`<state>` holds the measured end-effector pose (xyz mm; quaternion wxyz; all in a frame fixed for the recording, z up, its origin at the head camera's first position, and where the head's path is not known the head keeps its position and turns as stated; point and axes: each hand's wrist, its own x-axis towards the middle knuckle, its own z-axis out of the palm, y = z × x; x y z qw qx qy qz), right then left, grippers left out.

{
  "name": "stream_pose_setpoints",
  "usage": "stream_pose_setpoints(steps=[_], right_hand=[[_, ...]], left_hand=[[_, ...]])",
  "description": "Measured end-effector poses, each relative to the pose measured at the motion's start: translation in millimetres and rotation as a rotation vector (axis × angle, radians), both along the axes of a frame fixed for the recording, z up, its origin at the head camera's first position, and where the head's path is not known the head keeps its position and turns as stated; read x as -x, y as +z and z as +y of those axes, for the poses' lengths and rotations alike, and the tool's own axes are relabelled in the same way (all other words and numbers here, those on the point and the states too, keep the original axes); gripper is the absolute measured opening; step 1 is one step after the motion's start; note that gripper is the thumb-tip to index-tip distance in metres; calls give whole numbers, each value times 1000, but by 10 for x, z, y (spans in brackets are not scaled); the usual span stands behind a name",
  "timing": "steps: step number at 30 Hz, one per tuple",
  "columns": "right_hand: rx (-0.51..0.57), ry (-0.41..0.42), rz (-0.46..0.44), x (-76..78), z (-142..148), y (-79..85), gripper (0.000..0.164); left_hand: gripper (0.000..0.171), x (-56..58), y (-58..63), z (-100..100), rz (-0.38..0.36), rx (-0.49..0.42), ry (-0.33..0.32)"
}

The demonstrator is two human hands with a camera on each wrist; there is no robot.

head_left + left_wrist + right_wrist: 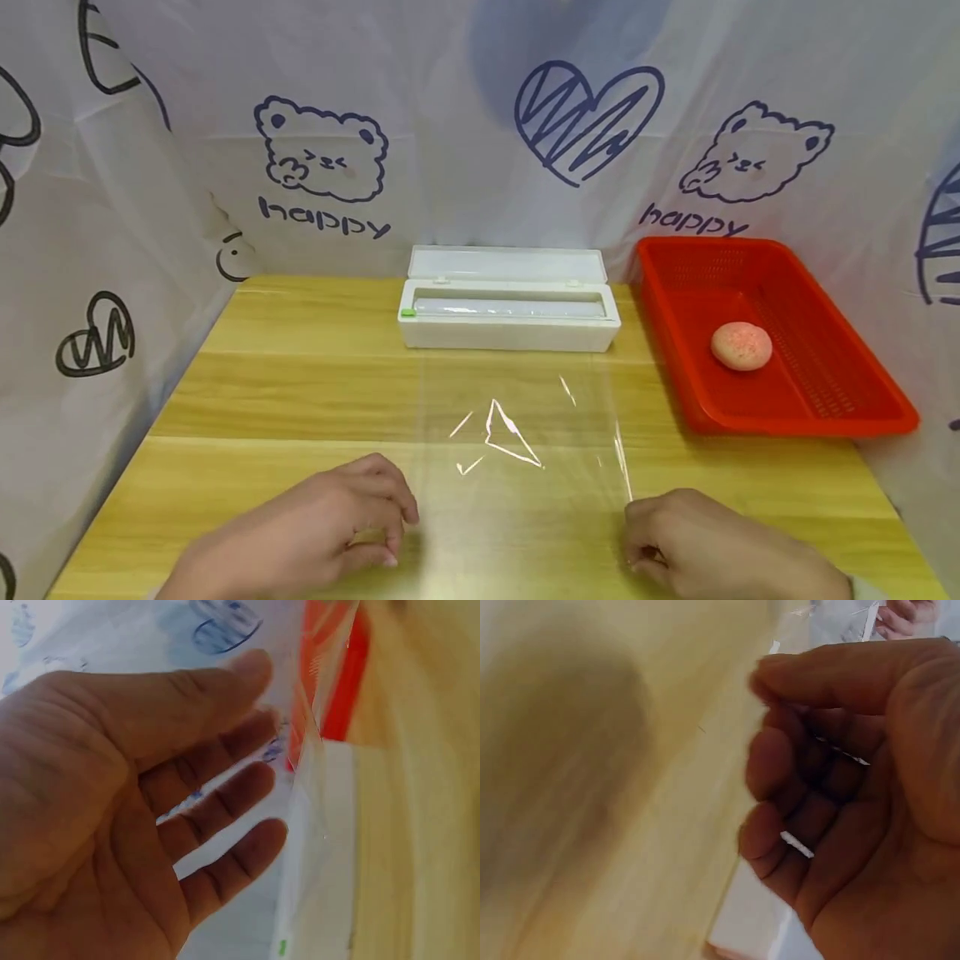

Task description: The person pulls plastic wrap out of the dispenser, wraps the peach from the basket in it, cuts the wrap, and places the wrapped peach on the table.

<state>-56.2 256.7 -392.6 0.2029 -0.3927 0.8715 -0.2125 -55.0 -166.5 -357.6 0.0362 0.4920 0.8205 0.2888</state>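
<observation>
A sheet of clear cling film [517, 492] stretches over the table from a white cling film box [510, 335] toward my two hands. At the sheet's left side, my left hand [322, 521] has thumb and forefinger brought together and appears to pinch its edge; the exact contact is hard to see. In the left wrist view the other fingers [225, 810] are loosely bent beside the film. My right hand [701, 542] pinches the right edge between thumb and curled forefinger. The box's lid [507, 263] is raised, and the film roll [510, 307] lies inside.
A red plastic basket [847, 358] stands at the back right, holding a round pinkish item [742, 346]. Behind the wooden table [277, 375] hangs a white printed cloth [450, 167], which also rises along both sides. A small green piece [408, 312] sits at the box's left end.
</observation>
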Motion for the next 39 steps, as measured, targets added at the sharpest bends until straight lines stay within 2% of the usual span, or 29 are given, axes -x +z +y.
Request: stream_pose_setpoints(steps=[3, 5, 6, 10, 17, 23, 29, 33, 36, 38, 39], right_hand=[[-21, 41, -64, -10, -7, -66, 27], [-9, 67, -85, -17, -13, -113, 29], [0, 80, -75, -20, -20, -138, 30], [-6, 46, -170, -46, -36, -201, 27], [-26, 39, -140, -63, -51, -297, 27], [-61, 2, -225, -65, -55, -324, 21], [-53, 40, -165, -53, -58, -322, 25], [-54, 32, -179, -56, -49, -343, 24], [-49, 34, -197, -60, -46, -360, 24], [-32, 62, -160, -56, -55, -369, 25], [-31, 59, -170, -58, -57, -365, 24]], left_hand=[[8, -22, -79, 17, -72, 38, -43], [12, -34, -145, 25, -93, 59, -60], [14, -38, -179, 25, -92, 64, -68], [19, -40, -313, 20, -73, 97, -78], [19, -28, -481, 27, -95, 175, -48], [21, -38, -537, 29, -91, 190, -34], [29, -37, -577, 47, -83, 208, -18], [36, -51, -601, 68, -88, 212, -6], [36, -73, -607, 82, -129, 225, 25], [35, -85, -618, 84, -154, 233, 42], [34, -89, -626, 83, -179, 238, 53]])
